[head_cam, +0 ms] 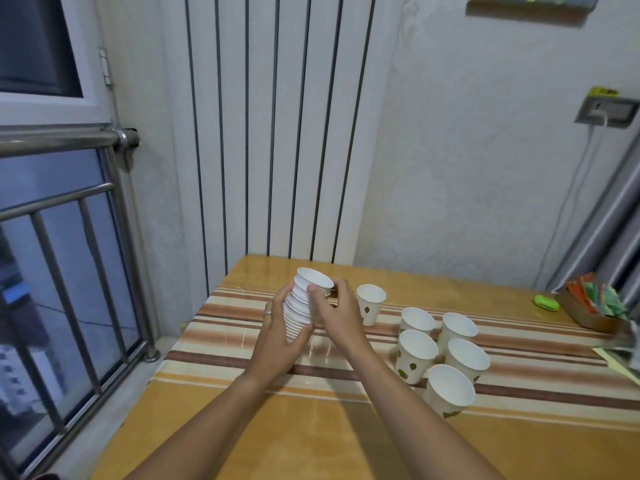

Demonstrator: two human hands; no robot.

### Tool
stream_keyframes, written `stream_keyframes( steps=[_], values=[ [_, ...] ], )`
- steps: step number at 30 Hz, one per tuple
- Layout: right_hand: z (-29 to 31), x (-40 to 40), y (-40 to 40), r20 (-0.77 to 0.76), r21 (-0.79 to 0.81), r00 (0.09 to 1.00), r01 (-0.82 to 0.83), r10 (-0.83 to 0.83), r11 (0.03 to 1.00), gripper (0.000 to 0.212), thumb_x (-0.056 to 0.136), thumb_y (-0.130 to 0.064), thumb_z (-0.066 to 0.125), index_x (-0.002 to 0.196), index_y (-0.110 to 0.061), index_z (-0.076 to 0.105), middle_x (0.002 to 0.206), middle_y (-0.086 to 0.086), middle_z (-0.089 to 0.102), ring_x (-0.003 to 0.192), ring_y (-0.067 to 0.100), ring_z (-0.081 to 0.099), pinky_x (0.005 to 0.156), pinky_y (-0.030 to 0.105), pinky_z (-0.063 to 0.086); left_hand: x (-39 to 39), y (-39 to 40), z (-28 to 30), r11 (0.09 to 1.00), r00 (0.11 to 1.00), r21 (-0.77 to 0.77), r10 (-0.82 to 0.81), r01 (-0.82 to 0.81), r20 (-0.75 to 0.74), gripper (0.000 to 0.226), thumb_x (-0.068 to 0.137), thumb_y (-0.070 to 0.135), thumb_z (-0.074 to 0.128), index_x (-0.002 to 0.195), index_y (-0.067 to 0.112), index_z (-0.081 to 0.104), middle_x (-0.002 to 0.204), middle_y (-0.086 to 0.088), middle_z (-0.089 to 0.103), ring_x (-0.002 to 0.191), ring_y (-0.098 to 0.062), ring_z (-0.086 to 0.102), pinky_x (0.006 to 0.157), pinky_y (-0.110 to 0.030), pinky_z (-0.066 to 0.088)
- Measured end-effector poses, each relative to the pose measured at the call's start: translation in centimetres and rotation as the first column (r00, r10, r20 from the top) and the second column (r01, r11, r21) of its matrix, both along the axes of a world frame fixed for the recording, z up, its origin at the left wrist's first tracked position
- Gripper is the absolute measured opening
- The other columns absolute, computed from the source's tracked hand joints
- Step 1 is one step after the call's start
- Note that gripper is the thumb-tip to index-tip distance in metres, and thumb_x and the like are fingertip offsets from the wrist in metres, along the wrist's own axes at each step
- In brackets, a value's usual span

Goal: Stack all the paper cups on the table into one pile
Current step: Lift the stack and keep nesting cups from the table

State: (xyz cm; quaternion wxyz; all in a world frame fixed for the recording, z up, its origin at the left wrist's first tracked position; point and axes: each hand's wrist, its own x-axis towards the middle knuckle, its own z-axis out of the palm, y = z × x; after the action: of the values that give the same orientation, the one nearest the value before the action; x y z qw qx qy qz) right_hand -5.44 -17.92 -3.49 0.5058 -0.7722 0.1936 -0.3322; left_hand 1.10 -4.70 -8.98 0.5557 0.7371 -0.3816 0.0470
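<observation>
Stacking well under way, six cups left

Holding a tall pile of nested paper cups (300, 306) between both hands, the person has the main work partly done. In the head view, the only one, the pile leans toward the right at its top and sits above the far left part of the striped surface (242, 355); whether its base touches the cloth is hidden by the hands. The left hand (280, 337) wraps around the lower part of the pile, thumb across the front, a ring on one finger. The right hand (334, 315) grasps the upper part, thumb pressed near the topmost rim.

Six cups remain loose and upright. A single cup (370, 304) stands just to the right of the right hand. Further right, well apart from the pile, a cluster of five cups (445, 355) stands close together, some of them touching.

Judging by the many rims visible in the pile, more than half of the cups are already nested; the six standing ones are what is left.

At the right edge lie a green object (546, 302) and a box of coloured packets (599, 308).
</observation>
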Motion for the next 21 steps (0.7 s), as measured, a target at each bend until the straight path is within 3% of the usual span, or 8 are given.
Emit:
stream_keyframes(
  steps=[2,5,9,14,16,18,21],
  values=[
    [-0.4,-0.1,0.3,0.012,-0.003,1.0,-0.005,0.005,1.0,0.029,0.096,-0.048,0.066,0.116,-0.028,0.059,0.116,-0.006,0.065,0.109,0.008,0.062,0.086,0.025,0.044,-0.1,-0.1,0.2,1.0,1.0,-0.015,0.015,-0.015,-0.002,0.088,0.096,0.028,0.078,0.149,0.067,0.019,0.153,0.038,0.036,0.144,-0.015,0.044,0.115,-0.042,0.045],
    [-0.4,-0.5,0.4,0.018,0.023,0.999,-0.035,0.035,0.999,0.032,0.098,-0.047,0.065,0.122,-0.028,0.057,0.12,-0.012,0.066,0.11,0.003,0.062,0.085,0.021,0.045,-0.1,-0.3,0.2,0.998,0.999,-0.043,0.037,-0.038,-0.018,0.092,0.093,0.026,0.081,0.14,0.074,0.018,0.151,0.019,0.046,0.14,-0.016,0.049,0.112,-0.043,0.048],
    [0.2,-0.7,0.7,0.032,0.102,0.998,-0.054,0.051,0.993,0.046,0.098,-0.051,0.067,0.137,-0.032,0.052,0.124,-0.024,0.061,0.113,-0.004,0.06,0.084,0.012,0.044,0.1,-0.6,-0.1,0.999,1.0,-0.052,0.004,-0.005,-0.015,0.09,0.091,0.027,0.081,0.145,0.069,0.022,0.152,0.018,0.049,0.138,-0.016,0.053,0.111,-0.049,0.051],
    [-0.3,-0.2,0.7,0.03,0.076,0.999,-0.042,0.04,0.996,0.033,0.098,-0.049,0.068,0.126,-0.032,0.064,0.113,-0.013,0.074,0.103,-0.003,0.068,0.079,0.012,0.049,0.3,-0.7,-0.5,0.999,0.989,-0.038,-0.034,0.029,-0.147,0.096,0.083,0.061,0.079,0.156,0.054,0.018,0.156,0.01,0.049,0.141,-0.017,0.054,0.11,-0.046,0.053],
    [-0.4,-0.2,0.6,0.028,0.07,0.998,-0.058,0.056,0.996,0.033,0.098,-0.049,0.067,0.127,-0.032,0.064,0.113,-0.012,0.074,0.102,-0.002,0.069,0.079,0.012,0.051,0.4,-0.9,-0.6,0.998,0.988,-0.049,-0.033,0.026,-0.154,0.089,0.086,0.068,0.071,0.159,0.046,0.025,0.153,0.016,0.051,0.14,-0.005,0.052,0.112,-0.041,0.051],
    [-0.7,-0.2,0.3,0.015,0.083,0.996,-0.093,0.092,0.992,0.034,0.1,-0.051,0.063,0.129,-0.034,0.063,0.116,-0.012,0.074,0.105,-0.002,0.069,0.083,0.016,0.052,0.4,-1.1,-0.6,0.998,0.991,-0.05,-0.031,0.025,-0.131,0.078,0.09,0.067,0.064,0.157,0.042,0.033,0.147,0.022,0.052,0.137,0.004,0.049,0.112,-0.037,0.05],
    [-1.4,0.0,-0.5,0.005,0.104,0.994,-0.105,0.105,0.989,0.046,0.104,-0.06,0.043,0.141,-0.035,0.054,0.135,-0.016,0.064,0.124,0.002,0.06,0.103,0.026,0.047,0.7,-1.5,-1.0,0.999,0.993,-0.046,-0.029,0.025,-0.11,0.071,0.095,0.063,0.064,0.156,0.041,0.035,0.147,0.016,0.052,0.137,-0.003,0.05,0.11,-0.035,0.048]
  ],
)
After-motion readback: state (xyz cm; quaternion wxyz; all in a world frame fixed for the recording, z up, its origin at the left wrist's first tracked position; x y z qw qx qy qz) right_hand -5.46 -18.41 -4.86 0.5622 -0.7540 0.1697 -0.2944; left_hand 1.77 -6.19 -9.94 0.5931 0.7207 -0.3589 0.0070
